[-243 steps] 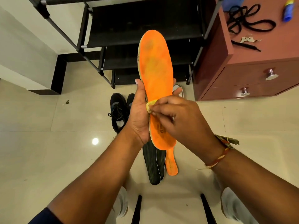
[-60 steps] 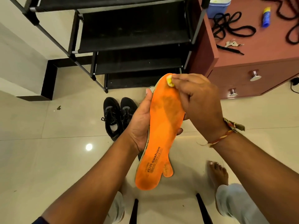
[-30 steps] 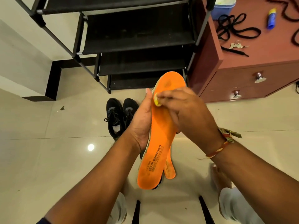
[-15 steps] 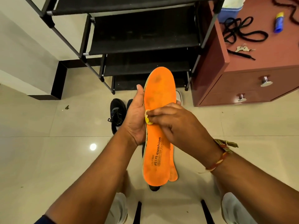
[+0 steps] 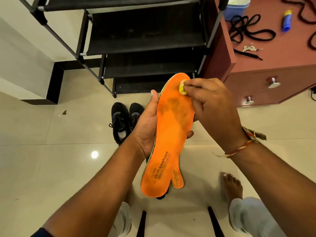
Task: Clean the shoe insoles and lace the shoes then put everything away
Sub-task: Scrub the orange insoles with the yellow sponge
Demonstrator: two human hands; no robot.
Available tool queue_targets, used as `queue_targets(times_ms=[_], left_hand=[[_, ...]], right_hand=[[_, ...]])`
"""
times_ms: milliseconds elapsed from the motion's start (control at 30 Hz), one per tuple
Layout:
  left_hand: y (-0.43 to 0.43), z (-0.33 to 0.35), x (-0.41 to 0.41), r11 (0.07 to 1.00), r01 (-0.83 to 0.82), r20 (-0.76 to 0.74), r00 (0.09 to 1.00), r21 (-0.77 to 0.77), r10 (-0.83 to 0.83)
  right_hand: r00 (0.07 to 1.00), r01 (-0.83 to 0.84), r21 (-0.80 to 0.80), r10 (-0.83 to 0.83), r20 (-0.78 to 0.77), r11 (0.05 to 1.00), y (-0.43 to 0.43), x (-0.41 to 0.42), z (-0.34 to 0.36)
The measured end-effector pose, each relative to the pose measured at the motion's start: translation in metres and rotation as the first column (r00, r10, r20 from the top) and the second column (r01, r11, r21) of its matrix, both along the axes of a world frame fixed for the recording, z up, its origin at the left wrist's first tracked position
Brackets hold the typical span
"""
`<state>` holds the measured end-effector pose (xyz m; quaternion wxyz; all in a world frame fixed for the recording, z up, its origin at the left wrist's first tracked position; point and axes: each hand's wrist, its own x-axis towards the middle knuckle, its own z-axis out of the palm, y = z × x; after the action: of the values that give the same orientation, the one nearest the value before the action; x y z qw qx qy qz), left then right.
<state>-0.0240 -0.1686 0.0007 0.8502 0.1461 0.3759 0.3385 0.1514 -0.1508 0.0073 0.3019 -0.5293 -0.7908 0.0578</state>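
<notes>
- An orange insole is held up over the floor, toe end away from the camera, printed heel end nearest.
- Its left edge is gripped by the left hand, thumb along the rim, fingers curled behind; one fingertip is seen at the right edge.
- A small yellow wad, sponge or cloth (cannot be told), is pinched in the curled fingers of the right hand and pressed on the toe area.
- Dark smudges are seen across the forefoot, so cleaning of this insole is judged unfinished.
- More insoles lie on the floor under the held one, one orange and something dark, mostly hidden; whether they are cleaned cannot be told.
- A pair of black shoes is set on the floor tiles just beyond, in front of a black shoe rack. One looks laced; the other is partly hidden.
- Black laces are left loose on the red-brown cabinet, with keys and a blue and yellow tube nearby.
- Still left, by judgement: finishing the wiping, refitting insoles, lacing, putting things away.
</notes>
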Motion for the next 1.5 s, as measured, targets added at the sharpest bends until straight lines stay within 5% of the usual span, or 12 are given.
queue_targets(times_ms=[233,467,667,900,1167,1300,1500], left_hand=[[-0.004,-0.005,0.004,1.000,-0.018,0.005,1.000,0.007,0.018],[-0.006,-0.008,0.009,0.993,0.113,0.010,0.994,-0.015,-0.113],[-0.001,-0.003,0.000,0.998,-0.054,-0.052,0.997,-0.025,0.053],[-0.005,-0.005,0.006,0.994,0.108,-0.049,0.993,0.009,-0.108],[0.012,-0.005,-0.018,0.999,-0.024,-0.070,0.997,0.029,0.026],[0.013,-0.002,-0.022,0.999,-0.037,-0.061,0.997,0.012,0.038],[0.004,0.002,-0.006,0.997,-0.056,-0.103,0.993,0.045,0.061]], right_hand=[[0.985,-0.172,-0.026,0.173,0.016,0.985,-0.010,-0.024,-0.003],[0.999,0.043,-0.012,-0.043,0.032,0.999,-0.001,0.000,0.007],[0.966,-0.257,-0.090,0.256,-0.021,0.962,-0.017,-0.035,-0.001],[0.998,0.062,-0.023,-0.062,-0.002,0.998,0.000,-0.004,0.006],[0.926,-0.357,-0.070,0.343,-0.158,0.932,-0.029,-0.052,-0.006],[0.905,-0.421,-0.114,0.409,-0.115,0.900,-0.025,-0.046,-0.005],[0.970,-0.244,-0.099,0.244,-0.008,0.965,-0.005,-0.020,-0.015]])
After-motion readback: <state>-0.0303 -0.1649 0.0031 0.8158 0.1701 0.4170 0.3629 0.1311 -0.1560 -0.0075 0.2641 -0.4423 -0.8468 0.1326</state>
